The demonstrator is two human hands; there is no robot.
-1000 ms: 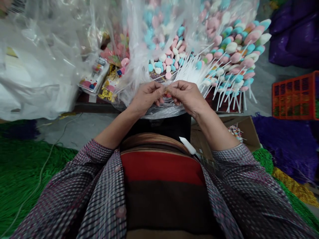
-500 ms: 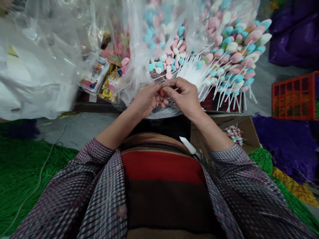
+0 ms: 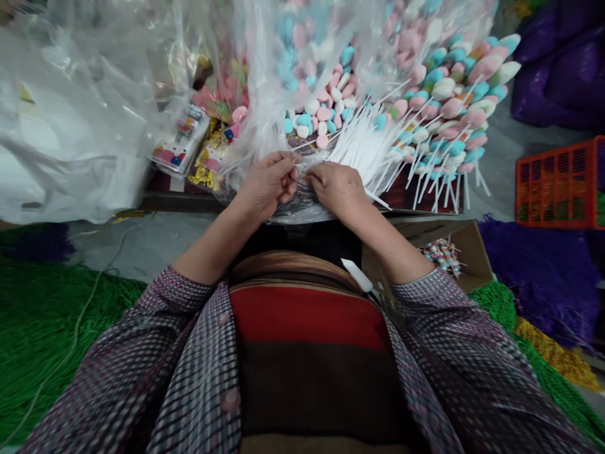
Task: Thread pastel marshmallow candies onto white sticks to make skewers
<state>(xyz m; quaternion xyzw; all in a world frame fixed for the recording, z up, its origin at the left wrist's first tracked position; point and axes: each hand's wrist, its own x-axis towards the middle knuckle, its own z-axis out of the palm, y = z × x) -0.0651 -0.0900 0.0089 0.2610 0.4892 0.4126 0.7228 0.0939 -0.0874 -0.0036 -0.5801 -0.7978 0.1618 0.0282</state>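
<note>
My left hand (image 3: 270, 185) is closed in a pinch at the table's front, above a clear plastic bag (image 3: 302, 214). Just to its right, my right hand (image 3: 341, 189) also pinches, thumb against fingertips. Whatever sits between either set of fingers is too small to name. A small gap separates the two hands. Behind them lie loose pink, blue and white egg-shaped pieces (image 3: 322, 113). A bundle of thin white sticks (image 3: 362, 139) fans out beside my right hand.
Finished-looking egg picks on sticks (image 3: 454, 107) are heaped at the right. Clear bags (image 3: 85, 126) and printed packets (image 3: 182, 142) fill the left. An orange crate (image 3: 558, 183), a cardboard box (image 3: 475, 255), purple fringe (image 3: 543, 277) and green fringe (image 3: 57, 315) lie around the table.
My hands have moved apart from each other. The fingertips, together before over a small reddish thing, now pinch separately, and that thing no longer shows clearly.
</note>
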